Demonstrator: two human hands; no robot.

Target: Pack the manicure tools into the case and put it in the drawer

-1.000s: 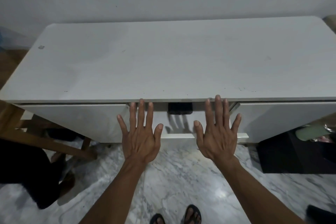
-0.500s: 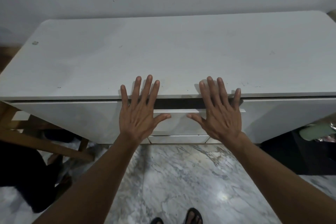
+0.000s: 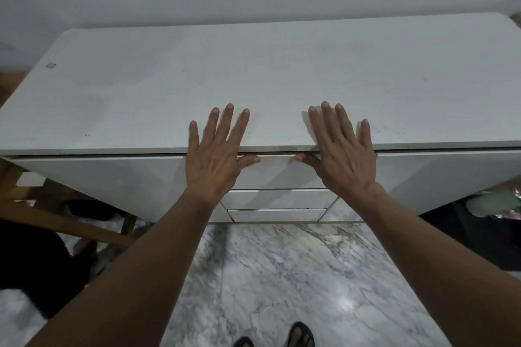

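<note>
Pressing flat, two hands, left hand [image 3: 215,158], right hand [image 3: 342,156], fingers straight, three drawers [image 3: 277,175], one cabinet top [image 3: 253,79]

No text, label, brand, number or sign can be read anywhere in the view. A small grey-green mark [image 3: 51,65] is seen near the far left corner of the plain white rectangular worktop [image 3: 282,70], but it is too small and blurred for any lettering to be made out on it.
</note>
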